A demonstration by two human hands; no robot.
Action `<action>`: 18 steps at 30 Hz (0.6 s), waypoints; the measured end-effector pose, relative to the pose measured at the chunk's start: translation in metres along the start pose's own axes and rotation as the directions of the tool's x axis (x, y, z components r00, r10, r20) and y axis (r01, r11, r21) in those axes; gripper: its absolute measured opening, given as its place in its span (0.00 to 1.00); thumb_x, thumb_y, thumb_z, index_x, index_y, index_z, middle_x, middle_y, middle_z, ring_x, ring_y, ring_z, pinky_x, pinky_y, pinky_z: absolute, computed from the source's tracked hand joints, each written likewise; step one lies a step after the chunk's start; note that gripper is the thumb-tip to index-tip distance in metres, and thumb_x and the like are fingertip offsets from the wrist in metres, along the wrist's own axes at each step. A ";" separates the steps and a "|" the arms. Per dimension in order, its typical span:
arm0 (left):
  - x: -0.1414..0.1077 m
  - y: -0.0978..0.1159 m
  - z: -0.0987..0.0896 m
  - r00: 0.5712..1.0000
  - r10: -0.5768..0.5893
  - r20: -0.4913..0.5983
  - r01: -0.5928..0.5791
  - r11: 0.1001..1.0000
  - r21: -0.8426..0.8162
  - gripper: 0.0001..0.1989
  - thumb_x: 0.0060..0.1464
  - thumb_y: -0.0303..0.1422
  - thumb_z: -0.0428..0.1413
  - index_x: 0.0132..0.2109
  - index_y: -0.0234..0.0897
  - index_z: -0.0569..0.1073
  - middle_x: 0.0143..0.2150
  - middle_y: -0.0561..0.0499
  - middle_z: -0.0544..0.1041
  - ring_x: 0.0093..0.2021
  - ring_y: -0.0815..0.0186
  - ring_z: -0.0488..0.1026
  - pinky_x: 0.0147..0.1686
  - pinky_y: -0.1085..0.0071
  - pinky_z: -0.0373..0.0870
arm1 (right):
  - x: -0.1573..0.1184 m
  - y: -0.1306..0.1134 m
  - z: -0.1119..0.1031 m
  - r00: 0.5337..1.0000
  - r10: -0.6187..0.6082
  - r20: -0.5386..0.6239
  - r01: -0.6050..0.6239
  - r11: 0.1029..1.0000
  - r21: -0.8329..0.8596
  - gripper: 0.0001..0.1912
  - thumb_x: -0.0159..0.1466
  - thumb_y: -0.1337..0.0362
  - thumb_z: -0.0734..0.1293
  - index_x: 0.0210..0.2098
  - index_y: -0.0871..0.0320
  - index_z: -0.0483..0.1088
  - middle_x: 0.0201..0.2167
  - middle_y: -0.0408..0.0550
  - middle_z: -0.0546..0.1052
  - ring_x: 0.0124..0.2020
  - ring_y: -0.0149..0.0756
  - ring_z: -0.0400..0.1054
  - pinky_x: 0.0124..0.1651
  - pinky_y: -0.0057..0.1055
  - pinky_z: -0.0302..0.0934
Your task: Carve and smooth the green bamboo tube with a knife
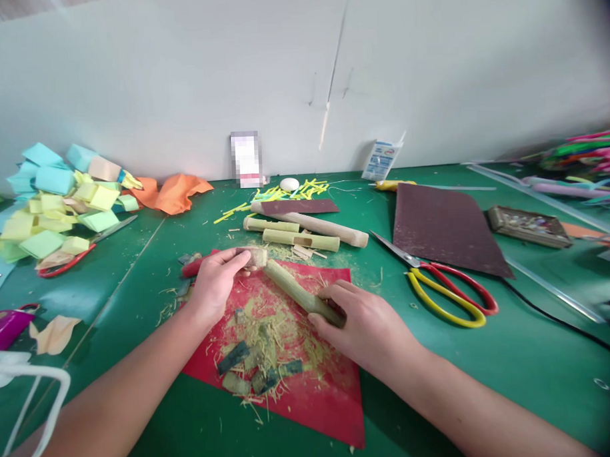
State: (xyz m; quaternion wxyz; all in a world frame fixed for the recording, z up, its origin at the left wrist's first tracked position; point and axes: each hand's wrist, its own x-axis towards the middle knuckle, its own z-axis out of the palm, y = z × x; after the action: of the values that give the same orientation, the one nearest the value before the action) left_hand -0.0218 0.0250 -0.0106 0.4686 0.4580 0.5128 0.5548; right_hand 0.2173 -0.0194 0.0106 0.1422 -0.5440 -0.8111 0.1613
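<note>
My right hand (358, 320) is wrapped round the lower end of a green bamboo stick (293, 285), which slants up and left over a red sheet (336, 401). My left hand (221, 278) pinches a small worn piece of sandpaper (256, 257) close to the stick's upper end. Shavings and dust (273, 329) cover much of the red sheet, with several dark scraps (233, 357) near its lower left. Behind the hands lie two short bamboo pieces (301, 240), one with a notch, and a longer pale stick (325, 229).
Red and yellow scissors (444, 283) lie open at right, beside a dark sandpaper sheet (445, 227) and a small tray (528, 226). Folded papers (54, 210) pile up at left near orange paper (176, 194). A white frame (55, 377) stands at lower left.
</note>
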 end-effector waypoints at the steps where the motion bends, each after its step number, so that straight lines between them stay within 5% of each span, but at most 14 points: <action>1: 0.000 0.000 0.000 1.000 0.016 0.001 -0.016 0.999 0.028 0.14 0.50 0.39 0.60 0.40 0.32 0.78 0.35 0.46 0.79 0.33 0.65 0.74 0.35 0.72 0.70 | 0.000 0.000 0.000 1.000 0.002 0.001 -0.002 1.000 -0.001 0.07 0.58 0.59 0.63 0.32 0.55 0.67 0.30 0.43 0.70 0.28 0.31 0.62 0.30 0.28 0.51; 7: -0.008 0.010 -0.002 0.954 0.290 0.080 -0.298 0.873 0.387 0.10 0.56 0.34 0.56 0.43 0.37 0.77 0.42 0.48 0.79 0.41 0.64 0.74 0.44 0.68 0.70 | 0.001 -0.001 -0.001 1.000 0.003 0.001 -0.003 1.000 0.000 0.07 0.58 0.59 0.63 0.32 0.56 0.67 0.30 0.43 0.70 0.28 0.31 0.62 0.29 0.28 0.51; 11: -0.014 0.017 -0.003 0.799 0.521 0.299 -0.597 0.637 0.486 0.10 0.57 0.29 0.53 0.45 0.39 0.77 0.44 0.49 0.78 0.47 0.65 0.73 0.51 0.66 0.68 | 0.000 0.000 -0.002 1.000 0.001 -0.004 -0.001 1.000 0.003 0.07 0.58 0.59 0.63 0.31 0.56 0.67 0.30 0.43 0.70 0.28 0.31 0.62 0.29 0.28 0.51; 15: -0.014 0.020 -0.003 0.665 0.560 0.495 -0.747 0.495 0.443 0.13 0.57 0.25 0.53 0.47 0.39 0.75 0.47 0.47 0.77 0.48 0.64 0.73 0.52 0.63 0.69 | 0.000 -0.001 -0.002 1.000 -0.003 -0.003 0.003 1.000 0.006 0.07 0.58 0.59 0.63 0.31 0.55 0.67 0.30 0.43 0.70 0.28 0.31 0.62 0.29 0.28 0.51; 18: -0.012 0.021 -0.002 0.617 0.536 0.576 -0.786 0.452 0.421 0.14 0.57 0.25 0.52 0.48 0.40 0.75 0.48 0.47 0.76 0.49 0.63 0.72 0.52 0.61 0.69 | 0.001 -0.001 -0.002 1.000 -0.006 -0.004 0.006 1.000 0.008 0.07 0.58 0.59 0.64 0.32 0.55 0.67 0.30 0.43 0.70 0.28 0.31 0.62 0.29 0.28 0.52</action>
State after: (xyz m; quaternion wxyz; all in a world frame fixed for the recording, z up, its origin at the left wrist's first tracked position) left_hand -0.0231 0.0117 0.0104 0.1077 0.8462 0.3477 0.3891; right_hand 0.2168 -0.0191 0.0127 0.1466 -0.5415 -0.8116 0.1629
